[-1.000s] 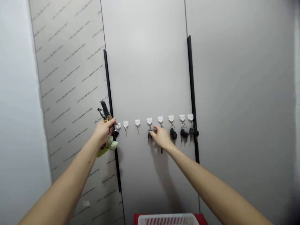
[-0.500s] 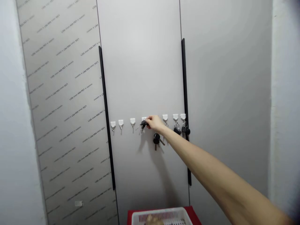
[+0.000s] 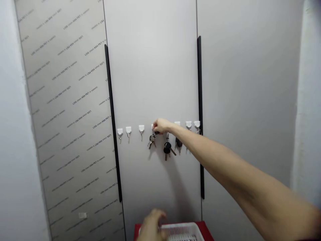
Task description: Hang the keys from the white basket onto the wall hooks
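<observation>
Right hand (image 3: 162, 125) pinched black-and-silver metal keys (image 3: 152, 138) mid-frame, fingers (image 3: 155, 127) closed; half-hidden white hook (image 3: 152, 127) risked snagging them. Left hand (image 3: 151, 226) was blurred, bottom-centre, grip unclear.

"How's the right arm (image 3: 233, 172)?"

"Bare and stretched well forward, rising across the door's (image 3: 150, 83) right edge."

"And the right hand (image 3: 162, 125)?"

"At its far end, roughly level — thumb and fingers pinched together, tips angled downward."

"The left hand (image 3: 149, 223)?"

"Well below the right one, blurred. Its fingers curve rightward, with a gap between them and the thumb."

"Left forearm?"

"Out of sight — only the hand shows."
</observation>
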Demonstrator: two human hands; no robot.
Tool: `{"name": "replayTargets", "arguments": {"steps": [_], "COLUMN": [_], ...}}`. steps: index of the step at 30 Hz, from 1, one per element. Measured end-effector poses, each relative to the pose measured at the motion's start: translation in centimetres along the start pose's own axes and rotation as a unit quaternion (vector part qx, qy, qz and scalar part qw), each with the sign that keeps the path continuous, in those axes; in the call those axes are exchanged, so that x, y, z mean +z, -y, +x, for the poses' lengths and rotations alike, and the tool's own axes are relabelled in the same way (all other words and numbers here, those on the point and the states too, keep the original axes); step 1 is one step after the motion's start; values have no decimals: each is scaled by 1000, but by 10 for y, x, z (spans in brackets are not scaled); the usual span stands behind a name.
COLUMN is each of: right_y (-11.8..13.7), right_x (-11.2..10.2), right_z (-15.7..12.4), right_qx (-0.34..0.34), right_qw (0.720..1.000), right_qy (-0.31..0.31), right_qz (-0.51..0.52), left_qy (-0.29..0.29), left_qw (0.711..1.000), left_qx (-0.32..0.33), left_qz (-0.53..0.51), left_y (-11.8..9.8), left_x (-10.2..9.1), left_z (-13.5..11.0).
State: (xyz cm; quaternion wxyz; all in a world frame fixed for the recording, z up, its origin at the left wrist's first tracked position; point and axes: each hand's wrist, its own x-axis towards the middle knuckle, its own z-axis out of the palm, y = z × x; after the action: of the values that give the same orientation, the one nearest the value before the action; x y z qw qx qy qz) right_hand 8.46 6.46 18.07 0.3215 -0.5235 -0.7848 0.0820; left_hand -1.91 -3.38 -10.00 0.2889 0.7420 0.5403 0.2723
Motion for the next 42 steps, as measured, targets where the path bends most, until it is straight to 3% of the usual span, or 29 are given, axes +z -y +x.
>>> {"name": "replayTargets", "arguments": {"steps": [2, 4, 7, 9, 11, 14, 18, 20, 21, 22, 24, 26, 28, 30, 34, 38, 42], "right_y": [-4, -5, 4, 13, 17, 3, -46, -71, -80, -88, -99, -104, -107, -108, -107, -106, -106], "right_x": [4, 7, 8, 6, 5, 17, 65, 84, 86, 85, 69, 47, 32, 27, 30, 28, 35], "right_z": [0, 4, 10, 9, -1, -33, -94, -118, -125, -128, -123, -109, -93, -81, -75, -75, -69], "right_qx": [1, -2, -16, -53, -102, -135, -67, -26, -21, -18, -8, 30, 80, 117, 136, 127, 123], "right_qw": [1000, 997, 989, 989, 986, 980, 977, 969, 972, 981, 995, 977, 950, 942, 951, 960, 963], "right_qy": [-9, -60, -112, -79, -26, 40, 129, 179, 174, 131, -30, -210, -301, -309, -269, -249, -230], "right_qz": [14, 47, 93, 113, 131, 142, 158, 167, 157, 142, 93, 35, -16, -49, -71, -2, 73], "left_qy": [-62, -125, -272, -331, -341, -270, -84, 26, 43, 31, -80, -208, -290, -326, -306, -278, -234], "left_qw": [996, 984, 944, 921, 919, 942, 980, 989, 992, 995, 995, 977, 956, 945, 952, 951, 919], "left_qx": [18, 57, 110, 120, 126, 150, 134, 101, 76, 52, 24, 28, 26, 5, -10, 46, 103], "left_qz": [-54, -111, -153, -164, -153, -132, -124, -106, -92, -78, -56, -41, -19, 2, -12, -130, -301], "left_y": [-21, -51, -104, -133, -147, -137, -90, -74, -70, -71, -81, -100, -121, -136, -146, -148, -168], "left_x": [-35, -75, -131, -157, -166, -145, -85, -66, -63, -63, -70, -75, -73, -64, -54, -73, -96], "left_z": [13, 32, 65, 83, 90, 81, 55, 50, 52, 55, 69, 86, 102, 114, 124, 121, 110]}}
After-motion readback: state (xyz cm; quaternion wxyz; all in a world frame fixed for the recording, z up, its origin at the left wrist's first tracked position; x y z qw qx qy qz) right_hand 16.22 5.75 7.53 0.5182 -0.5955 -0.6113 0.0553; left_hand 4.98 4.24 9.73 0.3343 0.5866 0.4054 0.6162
